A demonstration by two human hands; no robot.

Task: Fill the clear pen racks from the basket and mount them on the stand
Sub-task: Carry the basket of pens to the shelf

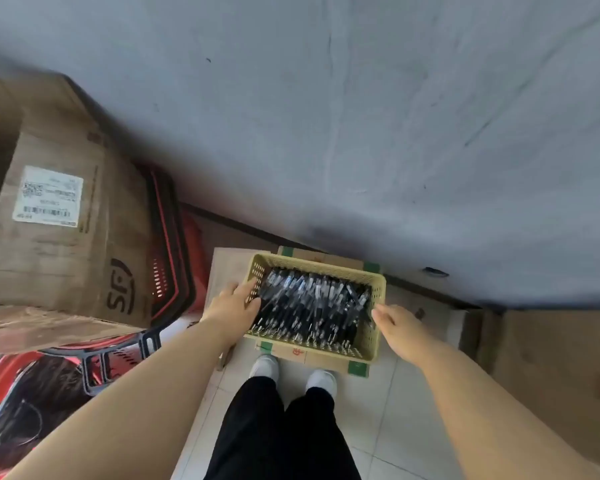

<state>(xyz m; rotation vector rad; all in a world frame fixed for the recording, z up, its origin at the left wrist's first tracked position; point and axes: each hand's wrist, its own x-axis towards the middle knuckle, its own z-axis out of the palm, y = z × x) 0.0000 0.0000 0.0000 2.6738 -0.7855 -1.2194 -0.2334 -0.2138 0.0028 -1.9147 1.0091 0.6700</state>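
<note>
A pale yellow perforated basket (374, 292) sits on a flat cardboard box (326, 259) on the floor below me, full of black pens (312, 303) in clear wrappers. My left hand (234, 301) is at the basket's left wall, fingers curled over its rim with the thumb inside. My right hand (397, 323) reaches the basket's right wall with loose fingers; whether it touches the rim is unclear. No clear pen rack or stand is in view.
A large brown cardboard box (66, 216) with a shipping label stands at the left, with stacked red and black baskets (167, 271) beside and under it. A grey wall (361, 116) rises behind. More cardboard (551, 358) lies at the right. My feet stand on white tiles.
</note>
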